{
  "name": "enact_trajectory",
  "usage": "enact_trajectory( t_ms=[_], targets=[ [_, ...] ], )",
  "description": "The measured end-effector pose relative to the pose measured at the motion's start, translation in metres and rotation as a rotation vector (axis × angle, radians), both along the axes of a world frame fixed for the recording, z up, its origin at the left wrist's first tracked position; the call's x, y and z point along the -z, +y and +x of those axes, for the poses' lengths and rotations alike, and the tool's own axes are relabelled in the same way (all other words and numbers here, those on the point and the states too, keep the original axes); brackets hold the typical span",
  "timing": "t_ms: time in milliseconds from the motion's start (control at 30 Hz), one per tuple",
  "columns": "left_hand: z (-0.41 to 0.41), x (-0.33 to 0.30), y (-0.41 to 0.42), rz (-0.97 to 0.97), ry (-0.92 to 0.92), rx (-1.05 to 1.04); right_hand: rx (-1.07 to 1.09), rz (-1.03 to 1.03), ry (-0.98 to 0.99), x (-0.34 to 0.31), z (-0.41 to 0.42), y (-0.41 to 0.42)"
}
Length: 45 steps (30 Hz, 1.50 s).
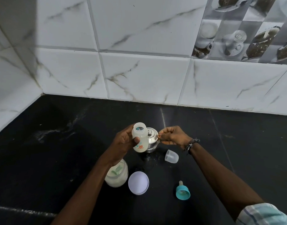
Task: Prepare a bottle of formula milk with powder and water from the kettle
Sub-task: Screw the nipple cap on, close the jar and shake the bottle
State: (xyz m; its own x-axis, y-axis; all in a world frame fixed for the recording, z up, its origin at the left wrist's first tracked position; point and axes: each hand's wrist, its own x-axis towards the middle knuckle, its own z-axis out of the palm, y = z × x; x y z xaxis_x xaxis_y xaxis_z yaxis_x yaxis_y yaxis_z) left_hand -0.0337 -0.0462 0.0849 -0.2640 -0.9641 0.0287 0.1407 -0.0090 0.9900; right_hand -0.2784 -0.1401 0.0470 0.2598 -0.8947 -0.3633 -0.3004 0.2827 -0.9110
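My left hand (123, 142) grips an open translucent baby bottle (140, 137) above the black counter, mouth tilted toward me, with some white content low inside. Right behind the bottle stands a small steel kettle (151, 140) with a knobbed lid. My right hand (172, 135) pinches the kettle's handle at its right side. Under my left forearm sits an open jar of white powder (117, 176) with a green scoop in it.
The jar's white round lid (138, 183) lies upside down beside the jar. A clear bottle cap (171, 156) lies right of the kettle. The teal ring with its teat (182, 191) lies nearer me. Marbled wall tiles (139, 70) close the counter at back and left.
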Motion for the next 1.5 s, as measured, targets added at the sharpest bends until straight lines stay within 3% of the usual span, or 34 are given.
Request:
enact_trajectory(
  t_ms=[200, 400, 567, 767, 967, 1133, 1300, 1367, 1500],
  targets=[
    [-0.006, 0.003, 0.004, 0.007, 0.027, 0.033, 0.23, -0.27, 0.423, -0.012, -0.026, 0.014],
    [-0.015, 0.013, 0.007, 0.019, 0.035, 0.051, -0.089, -0.017, 0.901, -0.021, -0.052, 0.068],
    [-0.023, 0.015, 0.007, 0.022, 0.005, 0.093, -0.311, 0.119, 1.053, -0.014, -0.038, 0.104],
    [-0.029, 0.015, 0.009, 0.026, -0.004, 0.121, -0.452, 0.176, 0.98, 0.003, -0.023, 0.117],
    [-0.029, 0.011, 0.012, 0.031, -0.008, 0.127, -0.435, 0.259, 0.779, 0.0, -0.02, 0.119],
    [-0.028, 0.008, 0.014, 0.01, -0.027, 0.113, -0.243, -0.066, 0.71, -0.038, -0.032, 0.099],
    [-0.027, 0.009, 0.014, -0.012, -0.13, 0.083, 0.167, -0.418, 0.041, -0.096, -0.025, 0.093],
    [-0.03, 0.009, 0.014, -0.034, -0.181, 0.08, 0.171, -0.526, -0.093, -0.117, -0.015, 0.098],
    [-0.034, 0.006, 0.016, -0.06, -0.17, 0.079, 0.101, -0.68, -0.134, -0.134, 0.008, 0.106]
  ],
)
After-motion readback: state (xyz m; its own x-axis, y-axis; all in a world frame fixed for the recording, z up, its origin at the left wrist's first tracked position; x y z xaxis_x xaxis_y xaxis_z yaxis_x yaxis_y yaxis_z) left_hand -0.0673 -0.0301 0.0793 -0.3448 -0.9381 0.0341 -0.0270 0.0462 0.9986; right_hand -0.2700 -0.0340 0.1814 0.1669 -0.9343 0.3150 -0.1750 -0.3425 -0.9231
